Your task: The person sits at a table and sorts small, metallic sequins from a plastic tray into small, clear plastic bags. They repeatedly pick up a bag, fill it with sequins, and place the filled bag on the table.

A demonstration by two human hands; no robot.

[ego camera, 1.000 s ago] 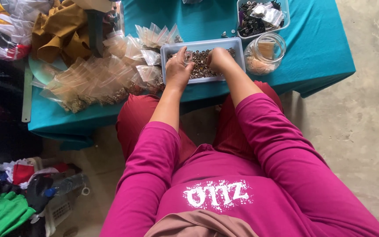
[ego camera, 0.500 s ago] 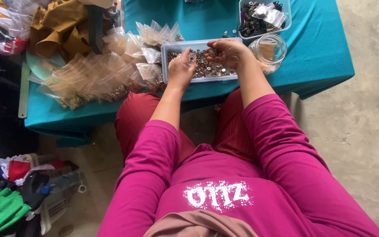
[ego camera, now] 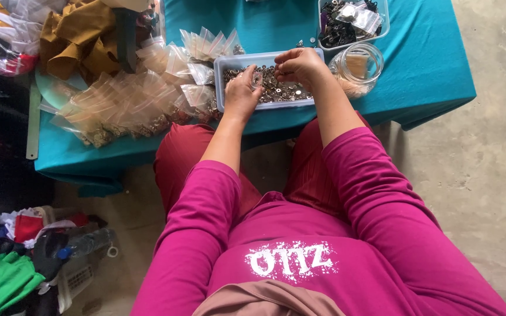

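A shallow pale-blue tray [ego camera: 236, 59] of small metal pieces sits at the near edge of a low table under a teal cloth [ego camera: 428, 70]. Both of my hands are over it. My left hand [ego camera: 242, 93] rests on the tray's left part and pinches a small clear plastic bag [ego camera: 257, 78] by its mouth. My right hand [ego camera: 300, 64] hovers above the tray's middle with fingers curled together, apparently holding small metal pieces; I cannot see them clearly.
A heap of small filled clear bags [ego camera: 124, 105] lies left of the tray. A glass jar [ego camera: 359, 65] and a clear box of dark parts [ego camera: 352, 23] stand to the right. Mustard fabric [ego camera: 83, 41] lies far left. Clothes and a bottle [ego camera: 83, 244] litter the floor.
My right hand has lifted out of the tray and moved toward the left hand. A small bag has come up between the left fingers.
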